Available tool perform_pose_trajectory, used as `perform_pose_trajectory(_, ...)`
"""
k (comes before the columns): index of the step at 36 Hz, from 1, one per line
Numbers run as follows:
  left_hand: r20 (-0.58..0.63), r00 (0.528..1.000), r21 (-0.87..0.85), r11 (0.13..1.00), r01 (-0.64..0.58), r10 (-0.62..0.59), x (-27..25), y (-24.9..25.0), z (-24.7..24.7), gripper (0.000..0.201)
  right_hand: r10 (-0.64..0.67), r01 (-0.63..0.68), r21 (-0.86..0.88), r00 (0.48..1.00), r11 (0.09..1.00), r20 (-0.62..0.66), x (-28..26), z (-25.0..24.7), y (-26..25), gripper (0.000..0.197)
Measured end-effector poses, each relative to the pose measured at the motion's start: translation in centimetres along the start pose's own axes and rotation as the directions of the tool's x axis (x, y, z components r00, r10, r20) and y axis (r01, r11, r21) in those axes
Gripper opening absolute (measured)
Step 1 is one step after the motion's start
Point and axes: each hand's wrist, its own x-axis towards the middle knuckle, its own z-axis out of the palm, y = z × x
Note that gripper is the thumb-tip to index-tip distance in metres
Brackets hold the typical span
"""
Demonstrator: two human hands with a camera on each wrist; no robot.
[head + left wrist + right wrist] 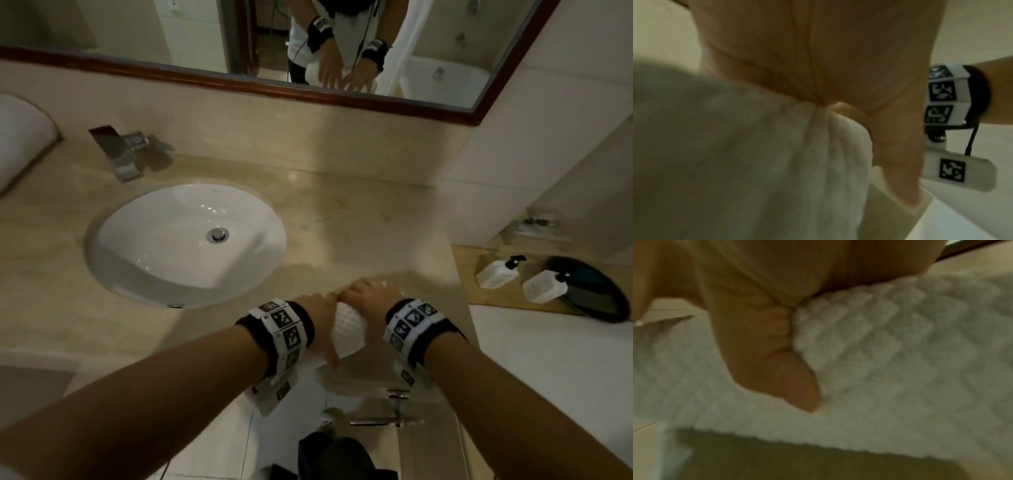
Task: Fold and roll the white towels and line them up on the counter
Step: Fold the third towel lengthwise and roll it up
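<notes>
- The white towel (347,329) lay on the bench (342,219) right of the sink (185,240), at the near edge, giving firm backing for rolling.
- The left hand (320,320) and right hand (371,303) lay over the roll, fingers curved round it, thumbs pressing in to keep it tight.

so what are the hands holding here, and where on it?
Both hold the white towel roll at the counter's near edge: left hand on its left part, right hand on its right, thumbs on the near face, fingers over the top.
</notes>
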Motion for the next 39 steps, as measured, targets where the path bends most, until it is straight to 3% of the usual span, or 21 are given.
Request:
perform_pose_trajectory(3,0.011,0.997,-0.26,0.963,0.071,-0.07,0.9,-0.9,0.7,0.095,0.186,-0.185,0.07,0.982,0.98,-0.017,1.0,-1.5,0.6,0.075)
perform_pose_trajectory(6,0.066,0.992,-0.564,0.816,0.128,-0.109,1.0,-2.3,1.2,0.096,0.424,-0.392,0.232,0.9,0.89,-0.106,1.3,-2.7,1.4,0.077)
perform_pose_trajectory(8,0.089,0.988,-0.687,0.711,0.15,-0.123,0.9,-2.9,1.9,0.091,0.475,-0.395,0.409,0.873,0.823,-0.113,0.6,-3.0,1.7,0.078)
perform_pose_trajectory(11,0.101,0.984,-0.778,0.605,0.169,-0.145,0.8,-3.4,2.8,0.094,0.461,-0.341,0.578,0.885,0.742,-0.069,0.1,-2.2,1.4,0.063)
perform_pose_trajectory(15,0.063,0.984,-0.768,0.622,0.154,-0.166,0.9,-3.3,3.2,0.107,0.375,-0.304,0.874,0.914,0.379,0.155,0.6,0.6,0.2,0.044)
perform_pose_trajectory(18,0.018,0.986,-0.787,0.606,0.118,-0.168,1.1,-3.2,3.5,0.105,0.303,-0.322,0.941,0.912,0.104,0.278,1.2,2.3,-0.3,0.035)
perform_pose_trajectory(20,-0.005,0.987,-0.811,0.579,0.092,-0.163,1.0,-3.1,3.7,0.101,0.258,-0.31,0.949,0.913,-0.065,0.316,1.7,3.5,-0.1,0.04)
perform_pose_trajectory(21,-0.021,0.988,-0.817,0.572,0.069,-0.15,0.9,-3.1,3.8,0.098,0.234,-0.297,0.948,0.92,-0.11,0.315,2.0,4.3,0.1,0.052)
perform_pose_trajectory(23,-0.051,0.992,-0.835,0.549,0.021,-0.117,0.9,-3.3,3.8,0.083,0.171,-0.253,0.957,0.946,-0.143,0.276,2.9,6.2,0.5,0.078)
perform_pose_trajectory(24,-0.052,0.992,-0.843,0.538,0.017,-0.112,1.2,-3.5,3.8,0.075,0.141,-0.241,0.958,0.954,-0.158,0.263,2.6,6.1,0.3,0.082)
perform_pose_trajectory(28,-0.033,0.997,-0.87,0.493,0.003,-0.064,1.8,-3.4,3.1,0.065,0.074,-0.187,0.954,0.975,-0.236,0.21,2.3,4.3,0.4,0.064)
perform_pose_trajectory(32,0.06,0.997,-0.825,0.559,0.08,-0.054,2.8,-3.8,1.8,0.088,0.032,-0.229,0.944,0.969,-0.239,0.243,3.2,3.8,1.9,0.078)
perform_pose_trajectory(36,0.127,0.99,-0.825,0.548,0.141,-0.062,3.4,-4.7,1.0,0.116,-0.027,-0.264,0.916,0.963,-0.301,0.269,4.3,3.3,2.7,0.058)
perform_pose_trajectory(39,0.103,0.989,-0.855,0.499,0.141,-0.102,4.9,-6.0,2.8,0.129,0.025,-0.255,0.91,0.96,-0.328,0.278,5.4,3.0,2.4,0.079)
